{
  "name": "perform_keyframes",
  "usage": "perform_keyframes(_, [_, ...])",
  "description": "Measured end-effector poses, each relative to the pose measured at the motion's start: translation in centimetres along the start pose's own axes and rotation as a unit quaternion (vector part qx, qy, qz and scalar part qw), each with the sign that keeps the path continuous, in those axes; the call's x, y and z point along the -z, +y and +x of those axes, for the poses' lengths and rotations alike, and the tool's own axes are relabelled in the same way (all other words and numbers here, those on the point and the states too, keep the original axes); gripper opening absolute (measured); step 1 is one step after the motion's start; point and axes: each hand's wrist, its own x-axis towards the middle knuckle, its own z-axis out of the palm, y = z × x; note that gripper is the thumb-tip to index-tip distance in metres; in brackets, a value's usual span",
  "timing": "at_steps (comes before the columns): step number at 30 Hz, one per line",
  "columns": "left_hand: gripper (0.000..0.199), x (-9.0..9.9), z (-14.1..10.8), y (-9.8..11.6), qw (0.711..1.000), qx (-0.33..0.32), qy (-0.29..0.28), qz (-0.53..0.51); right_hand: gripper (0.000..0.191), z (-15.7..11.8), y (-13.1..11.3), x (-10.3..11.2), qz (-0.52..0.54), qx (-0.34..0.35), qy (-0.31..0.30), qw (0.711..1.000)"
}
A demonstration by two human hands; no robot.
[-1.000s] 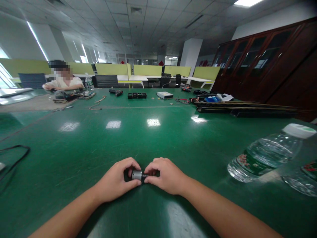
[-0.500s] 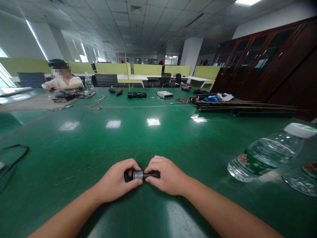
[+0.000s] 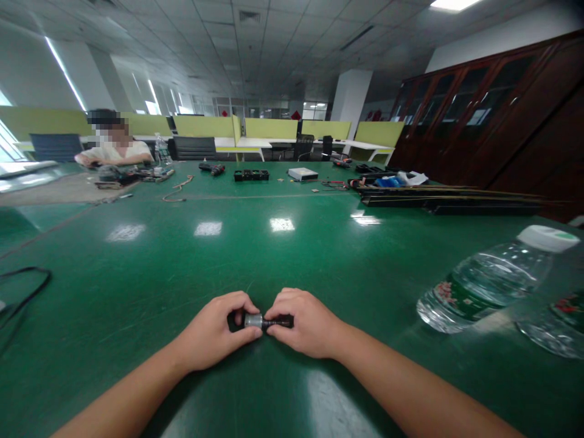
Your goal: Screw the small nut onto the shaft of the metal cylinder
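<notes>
My left hand (image 3: 216,331) is closed around a short silver metal cylinder (image 3: 253,320), thumb in front and fingers behind. From the cylinder's right end a thin dark rod (image 3: 281,321) with a ribbed part points to the right. My right hand (image 3: 306,325) pinches this rod close to the cylinder between thumb and fingertips. The two parts lie in one line, low over the green table, between my hands. My fingers hide the cylinder's left end and some of the rod, so I cannot tell exactly how they join.
Clear water bottles with a white cap (image 3: 547,238) stand at the right. A black cable (image 3: 39,271) lies on the green table (image 3: 255,255) at the left. Farther back are a power drill (image 3: 212,168), a black block (image 3: 251,175), a white-grey box (image 3: 303,174), dark long strips (image 3: 447,198) and a seated person (image 3: 114,143).
The whole view has shifted very slightly. Both hands keep the same grip on the cylinder and the rod.
</notes>
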Motion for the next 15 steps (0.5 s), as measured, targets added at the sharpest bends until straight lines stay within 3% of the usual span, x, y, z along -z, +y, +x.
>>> perform_keyframes(15, [0.014, 0.16, -0.02, 0.29, 1.0, 0.008, -0.01, -0.001, 0.012, -0.11, 0.09, 0.4, 0.014, -0.013, -0.012, 1.0])
